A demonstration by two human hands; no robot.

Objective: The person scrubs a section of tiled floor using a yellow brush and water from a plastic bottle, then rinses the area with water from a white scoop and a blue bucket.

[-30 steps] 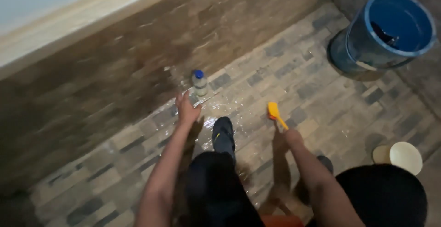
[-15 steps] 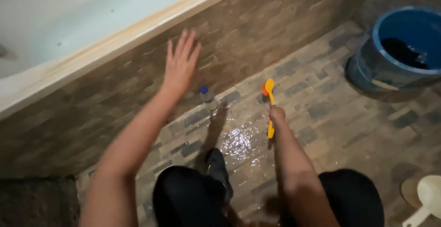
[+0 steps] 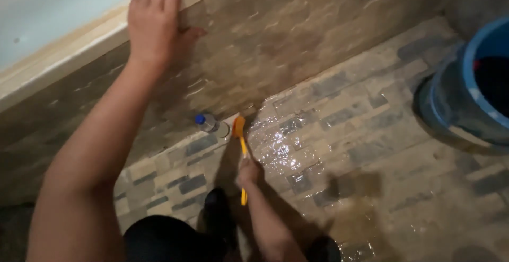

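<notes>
My right hand (image 3: 248,172) grips the handle of an orange scrub brush (image 3: 239,130), whose head rests on the wet tiled floor (image 3: 328,135) where it meets the wall. My left hand (image 3: 156,21) is raised, palm flat against the brown tiled wall (image 3: 275,34) near its pale top ledge (image 3: 69,55), fingers together. A small clear bottle with a blue cap (image 3: 208,122) lies on the floor just left of the brush head.
A blue bucket (image 3: 466,92) stands at the right edge on the floor. My dark-clothed knees (image 3: 175,238) fill the bottom of the view. The floor around the brush is wet and shiny.
My left hand rose from the floor near the bottle up onto the wall. My right hand moved the brush left, toward the base of the wall beside the bottle.
</notes>
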